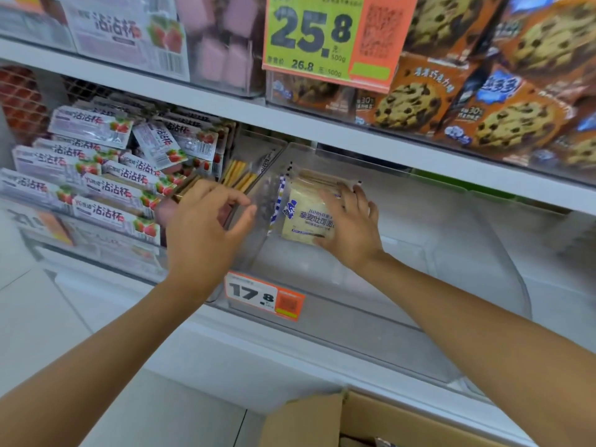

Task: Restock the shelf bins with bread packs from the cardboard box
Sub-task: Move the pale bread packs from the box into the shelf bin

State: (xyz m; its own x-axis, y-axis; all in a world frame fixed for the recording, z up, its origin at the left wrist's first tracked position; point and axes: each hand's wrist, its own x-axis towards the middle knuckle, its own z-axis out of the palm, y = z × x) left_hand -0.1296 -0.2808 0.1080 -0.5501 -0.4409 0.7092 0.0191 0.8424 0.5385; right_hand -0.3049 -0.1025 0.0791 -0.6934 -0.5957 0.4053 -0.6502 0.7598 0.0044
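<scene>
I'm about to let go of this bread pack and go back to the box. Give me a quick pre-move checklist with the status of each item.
1. Bread pack inside the clear bin: ok, it sits by the bin's left wall.
2. Label facing the front: ok.
3. Right hand has control of the pack: ok, fingers and thumb hold its right edge.
4. Left hand free: ok, it holds nothing. Whether it touches the bin wall: cannot tell.
5. Room for more packs: ok, the bin is bare to the pack's right.
6. More packs in the cardboard box: cannot tell, only a flap and a corner show.
</scene>
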